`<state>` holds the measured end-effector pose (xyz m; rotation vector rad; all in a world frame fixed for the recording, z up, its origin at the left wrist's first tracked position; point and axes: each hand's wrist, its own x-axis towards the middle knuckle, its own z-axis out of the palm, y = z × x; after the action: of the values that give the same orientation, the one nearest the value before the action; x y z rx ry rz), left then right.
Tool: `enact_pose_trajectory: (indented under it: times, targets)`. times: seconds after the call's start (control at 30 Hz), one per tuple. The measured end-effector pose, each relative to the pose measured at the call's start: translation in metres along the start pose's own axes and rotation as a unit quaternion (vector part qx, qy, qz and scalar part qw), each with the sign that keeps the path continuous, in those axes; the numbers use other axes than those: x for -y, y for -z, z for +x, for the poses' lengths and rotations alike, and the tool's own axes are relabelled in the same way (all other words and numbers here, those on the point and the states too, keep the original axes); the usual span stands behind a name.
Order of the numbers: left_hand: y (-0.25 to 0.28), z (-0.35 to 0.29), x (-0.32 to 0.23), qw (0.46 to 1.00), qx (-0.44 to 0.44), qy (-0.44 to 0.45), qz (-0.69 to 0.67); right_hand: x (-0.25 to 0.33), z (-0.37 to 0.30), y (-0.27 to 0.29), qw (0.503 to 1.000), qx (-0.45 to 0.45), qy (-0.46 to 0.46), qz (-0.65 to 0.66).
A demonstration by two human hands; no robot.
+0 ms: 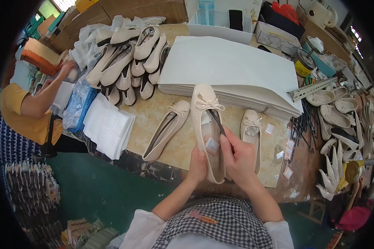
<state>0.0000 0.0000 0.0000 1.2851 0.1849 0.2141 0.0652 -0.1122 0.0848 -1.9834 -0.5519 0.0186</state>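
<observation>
A shiny beige ballet flat (202, 93) with a bow is held toe-away above the table. My left hand (198, 166) is closed on its left side near the heel. In my right hand (240, 155) is a thin black stick (216, 120), pinched between the fingers, its far end reaching into the shoe under the bow. A small clear packet with a label (212, 145) lies inside on the insole. Left of it rests another beige flat (164, 133) with a black stick inside. On the right, a third flat (251, 124) is partly hidden by my right hand.
A stack of white sheets (232, 62) lies beyond the shoes. Piled beige flats (131, 58) stand back left, more shoes (334, 112) at right beside loose black sticks (305, 126). Small packets (288, 172) lie near the right front. A co-worker (25, 103) works at left.
</observation>
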Motion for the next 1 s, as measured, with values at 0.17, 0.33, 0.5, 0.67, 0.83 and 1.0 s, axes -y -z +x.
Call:
enact_pose_trajectory:
  times: [0.17, 0.33, 0.5, 0.67, 0.83, 1.0]
  targets:
    - [-0.002, -0.004, 0.013, 0.998, -0.031, 0.011, 0.05, -0.02, -0.016, -0.029, 0.989, -0.04, 0.07, -0.127]
    - [0.06, -0.02, 0.053, 0.986, -0.063, 0.131, 0.083, -0.037, -0.016, 0.017, 0.963, 0.235, -0.085, 0.105]
    - [0.048, 0.006, -0.058, 0.847, -0.071, -0.057, 0.525, -0.173, -0.014, 0.188, 0.925, -0.244, -0.13, -0.261]
    - [-0.064, 0.045, 0.002, 0.86, 0.14, 0.085, 0.483, -0.251, -0.003, 0.211, 0.832, -0.156, -0.232, -0.48]
    - [-0.037, 0.031, 0.041, 0.975, 0.099, 0.111, 0.165, -0.229, -0.053, 0.248, 0.893, -0.021, -0.357, -0.274]
    - [-0.023, 0.007, 0.038, 0.894, 0.134, 0.383, -0.191, -0.176, -0.087, 0.259, 0.865, -0.213, -0.258, -0.374]
